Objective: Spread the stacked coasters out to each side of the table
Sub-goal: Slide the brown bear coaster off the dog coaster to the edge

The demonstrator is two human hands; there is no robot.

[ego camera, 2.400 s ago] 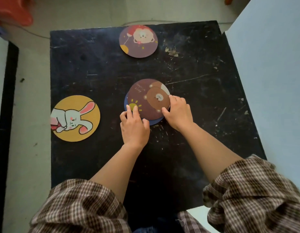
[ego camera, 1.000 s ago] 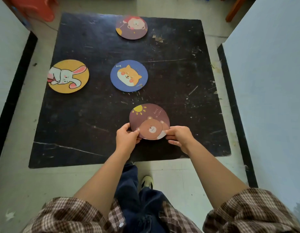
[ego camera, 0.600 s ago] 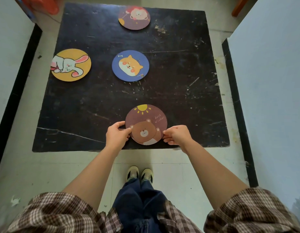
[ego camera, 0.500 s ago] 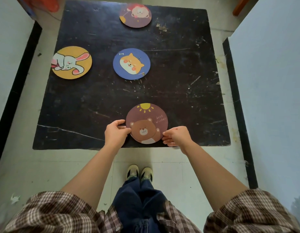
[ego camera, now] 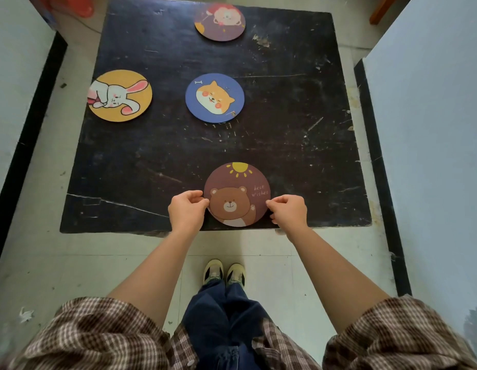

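Note:
A brown bear coaster [ego camera: 238, 188] lies flat at the near edge of the black table [ego camera: 298, 145]. My left hand [ego camera: 186, 210] pinches its left rim and my right hand [ego camera: 288, 210] pinches its right rim. A blue coaster with an orange dog [ego camera: 214, 98] sits alone in the table's middle. At the left edge lies a yellow rabbit coaster [ego camera: 120, 95], slightly overhanging. A purple coaster with a pink-maned animal [ego camera: 220, 22] rests at the far edge.
The low table stands on a pale tiled floor. A white wall panel [ego camera: 432, 129] rises close on the right and another [ego camera: 13, 76] on the left. A red object [ego camera: 69, 5] sits at the far left corner. My feet [ego camera: 224, 272] stand just before the table.
Both hands carried the bear coaster off the blue dog coaster in the middle and drew it to the near edge, where it now lies flat. I have stepped back from the table.

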